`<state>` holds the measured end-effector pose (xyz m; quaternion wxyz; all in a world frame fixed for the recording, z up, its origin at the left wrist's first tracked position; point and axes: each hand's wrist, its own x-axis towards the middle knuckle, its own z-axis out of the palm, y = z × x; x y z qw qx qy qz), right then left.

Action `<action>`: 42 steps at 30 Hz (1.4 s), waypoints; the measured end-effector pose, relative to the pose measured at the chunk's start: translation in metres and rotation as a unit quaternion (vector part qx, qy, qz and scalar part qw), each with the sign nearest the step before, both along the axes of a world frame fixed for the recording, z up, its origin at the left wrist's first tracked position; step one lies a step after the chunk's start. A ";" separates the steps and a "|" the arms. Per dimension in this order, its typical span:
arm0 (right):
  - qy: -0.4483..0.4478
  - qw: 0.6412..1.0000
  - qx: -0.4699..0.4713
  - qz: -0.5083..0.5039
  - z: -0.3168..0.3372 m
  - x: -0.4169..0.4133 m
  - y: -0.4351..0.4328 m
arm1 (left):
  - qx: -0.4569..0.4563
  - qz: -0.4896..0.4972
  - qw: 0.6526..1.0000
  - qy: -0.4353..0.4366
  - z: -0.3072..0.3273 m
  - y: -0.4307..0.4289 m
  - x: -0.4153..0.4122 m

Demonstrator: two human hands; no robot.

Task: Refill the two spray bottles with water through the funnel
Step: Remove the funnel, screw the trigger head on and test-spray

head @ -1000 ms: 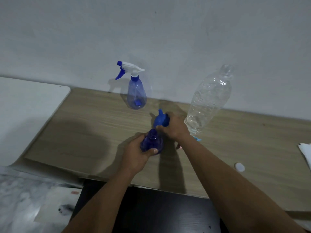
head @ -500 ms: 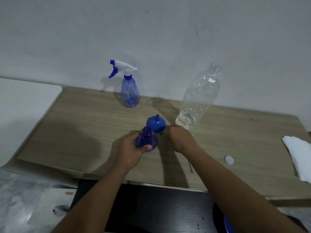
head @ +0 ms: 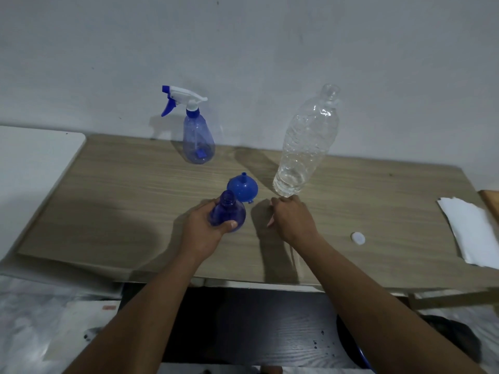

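Note:
My left hand grips an uncapped blue spray bottle that stands on the wooden table, its mouth bare. Just behind it a blue funnel sits upside down, spout up, with nothing touching it. My right hand hovers low to the right of the funnel, fingers loosely curled, with nothing visible in it; what lies beneath it is hidden. A second spray bottle with a white and blue trigger head stands by the wall. Right of the funnel stands a tall clear water bottle, uncapped and partly filled.
A small white cap lies on the table to the right. White paper sits at the right edge. A white surface adjoins the table on the left. The wall runs close behind the bottles.
My right hand set the funnel down upside down behind the bottle, let go and drew away to the right. My left hand kept its grip on the uncapped bottle.

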<state>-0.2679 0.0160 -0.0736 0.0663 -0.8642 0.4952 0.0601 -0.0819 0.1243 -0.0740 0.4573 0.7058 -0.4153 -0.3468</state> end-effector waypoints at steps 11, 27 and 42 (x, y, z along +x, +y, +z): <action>-0.148 0.968 0.120 -0.166 0.018 -0.014 0.003 | 0.018 -0.005 1.000 -0.013 0.005 0.002 -0.001; -0.605 0.789 0.050 -0.092 0.178 0.035 0.018 | 0.003 -0.006 1.000 0.031 -0.005 -0.002 -0.007; -0.405 0.906 0.113 -0.045 0.089 0.057 0.038 | -0.022 -0.006 0.999 0.028 -0.021 -0.002 -0.004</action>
